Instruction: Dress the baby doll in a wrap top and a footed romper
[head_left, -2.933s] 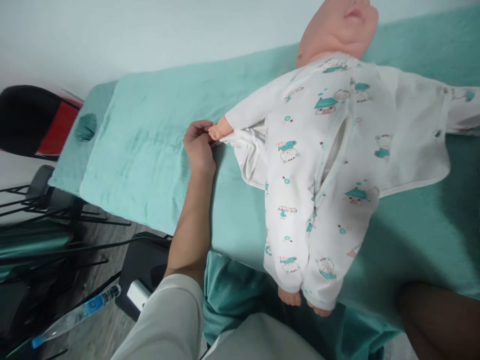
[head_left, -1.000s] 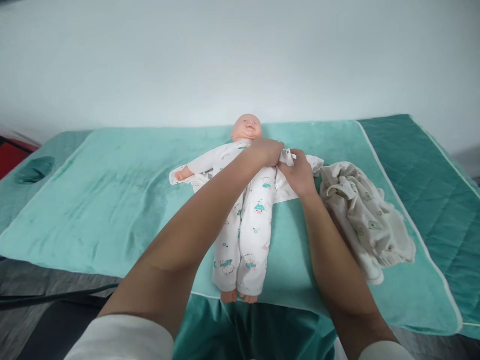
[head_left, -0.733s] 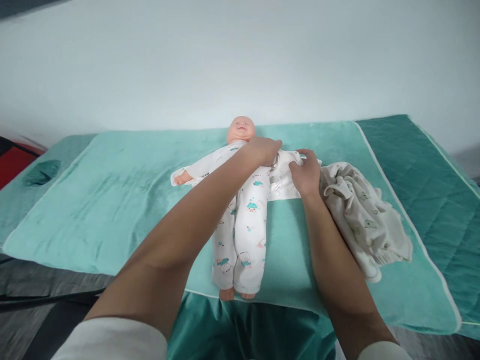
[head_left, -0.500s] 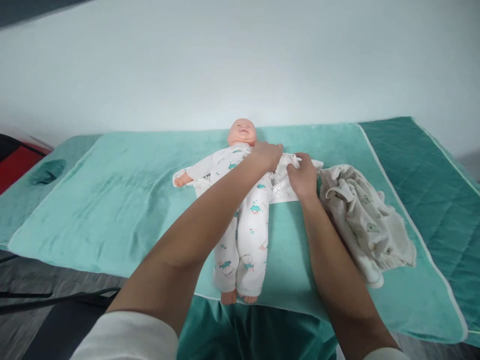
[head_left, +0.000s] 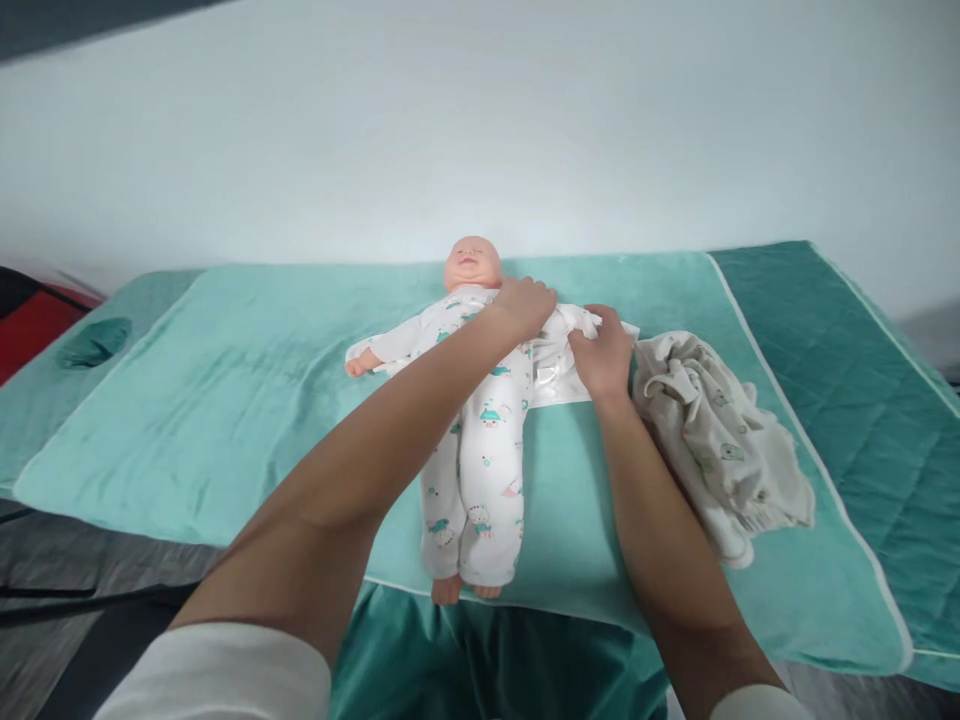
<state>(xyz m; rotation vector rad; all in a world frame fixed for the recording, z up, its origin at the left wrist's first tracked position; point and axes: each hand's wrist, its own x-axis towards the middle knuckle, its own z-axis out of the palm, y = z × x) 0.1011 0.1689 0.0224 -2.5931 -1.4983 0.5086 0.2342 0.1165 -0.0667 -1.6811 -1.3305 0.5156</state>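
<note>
Head view: directions were counted from mid-frame, twelve being the far side
Wall point(head_left: 480, 130): stood pale at 12 o'clock
Doll point(head_left: 471, 268): lay on its back near the centre, head toward 12, bare feet toward 6, one arm out toward 9
White printed suit point(head_left: 489, 450): covered the doll's body and legs, and part of it spread loose toward 3
Left hand point(head_left: 529, 306): rested at 1, by the doll's shoulder, fingers bent over the suit; whether they gripped anything could not be told
Right hand point(head_left: 602, 347): was at 3, thumb and fingers drawn nearly together on a fold of white cloth
Crumpled clothes point(head_left: 720, 430): lay between 3 and 4, just beside the right forearm
Light green blanket point(head_left: 225, 400): lay beneath doll and clothes
</note>
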